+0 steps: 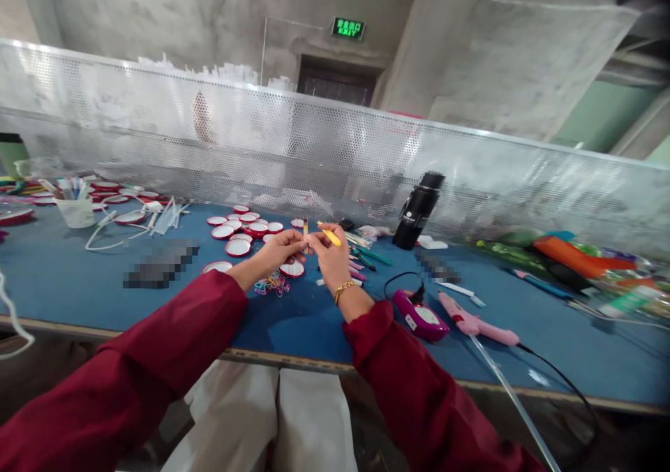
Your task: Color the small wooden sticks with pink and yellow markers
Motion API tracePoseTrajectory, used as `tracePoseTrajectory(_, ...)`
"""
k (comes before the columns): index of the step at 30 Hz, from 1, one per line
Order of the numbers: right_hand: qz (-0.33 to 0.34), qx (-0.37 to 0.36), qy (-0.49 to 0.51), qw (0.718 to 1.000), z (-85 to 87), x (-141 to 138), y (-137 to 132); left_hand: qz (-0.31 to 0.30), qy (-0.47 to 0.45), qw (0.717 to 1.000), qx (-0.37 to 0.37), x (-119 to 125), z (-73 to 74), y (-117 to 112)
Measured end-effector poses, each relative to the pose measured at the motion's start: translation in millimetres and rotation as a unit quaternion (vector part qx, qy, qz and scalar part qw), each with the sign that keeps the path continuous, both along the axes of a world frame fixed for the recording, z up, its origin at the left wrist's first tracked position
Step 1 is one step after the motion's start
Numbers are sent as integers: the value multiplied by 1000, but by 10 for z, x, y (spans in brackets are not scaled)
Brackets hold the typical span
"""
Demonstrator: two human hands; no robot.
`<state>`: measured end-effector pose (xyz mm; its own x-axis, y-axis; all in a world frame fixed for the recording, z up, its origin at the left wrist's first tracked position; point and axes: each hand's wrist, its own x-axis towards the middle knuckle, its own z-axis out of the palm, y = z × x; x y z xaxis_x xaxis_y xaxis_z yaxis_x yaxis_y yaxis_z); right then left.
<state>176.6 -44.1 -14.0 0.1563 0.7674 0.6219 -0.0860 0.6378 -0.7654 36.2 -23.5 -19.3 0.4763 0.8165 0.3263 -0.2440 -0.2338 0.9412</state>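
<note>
Both my hands meet above the blue table. My left hand [283, 248] is closed, its fingertips pinching the lower part of a small narrow strip [306, 226] that stands upright and looks dark and yellowish. Close against it, my right hand [331, 255] is closed around a slim yellow tool [331, 236] whose working end I cannot make out. The right fingertips also touch the strip or come very near it. Beneath the hands lie a round white lid with a red rim [292, 269] and a small heap of coloured loops [272, 285].
Several red-rimmed lids [238, 247] lie left of my hands. On the right are a black bottle [419, 210], a purple power box [420, 315] and a pink glue gun [479, 324], its glue stick passing the table's front edge. A perforated metal screen [335, 137] stands behind.
</note>
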Motion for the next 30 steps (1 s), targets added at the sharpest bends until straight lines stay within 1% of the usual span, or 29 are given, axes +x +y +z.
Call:
tracePoseTrajectory(3,27,-8,21,999,25,-12,-17,-73,-45,995,-54,-10,-19,-7)
tracePoseTrajectory(6,61,-22,32,997,44,-27,-36,-111,-71,986,-99,-18,-36,1)
tracePoseTrajectory(9,78,-23,39,996,45,-42,-49,-128,-75,981,-127,-13,-60,21)
tracePoseTrajectory(12,88,-33,30,995,37,-65,-68,-131,-68,978,-149,2,-89,39)
tracePoseTrajectory(16,76,-36,16,996,45,-83,-91,-130,-74,976,-157,2,-101,40)
tracePoseTrajectory(21,61,-43,39,996,61,-24,-32,-159,-83,971,-161,-24,-50,6)
tracePoseTrajectory(23,55,-47,59,996,49,8,14,-145,-82,972,-164,-22,-31,0)
tracePoseTrajectory(27,39,-57,59,996,0,34,84,-52,-67,986,-146,-3,-27,21)
tracePoseTrajectory(30,30,-53,51,997,-23,29,100,-14,-59,991,-120,5,-33,35)
